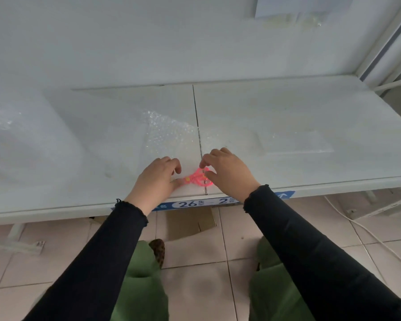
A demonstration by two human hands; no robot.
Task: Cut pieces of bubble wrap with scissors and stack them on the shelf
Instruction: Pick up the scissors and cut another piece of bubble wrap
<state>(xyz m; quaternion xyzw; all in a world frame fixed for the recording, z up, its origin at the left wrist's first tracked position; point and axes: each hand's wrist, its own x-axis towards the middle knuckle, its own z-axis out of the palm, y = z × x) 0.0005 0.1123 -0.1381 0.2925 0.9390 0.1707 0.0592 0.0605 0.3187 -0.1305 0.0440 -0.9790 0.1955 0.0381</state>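
Small pink scissors [198, 178] lie near the front edge of the white shelf [310, 177], on top of a clear bubble wrap sheet [169, 133]. My right hand [228, 172] pinches the pink handle loops between thumb and forefinger. My left hand [156, 178] is curled at the other end, its thumb on the blades next to the yellow pivot. The blade tips are hidden under that thumb. The sheet runs left to a bulky bubble wrap roll [21, 135].
A flat stack of cut bubble wrap pieces [292, 140] lies on the right half of the shelf. A seam [196, 112] splits the shelf boards. A blue label [195, 203] marks the front edge. Below are floor tiles, a cardboard scrap [190, 224] and a white cable [368, 235].
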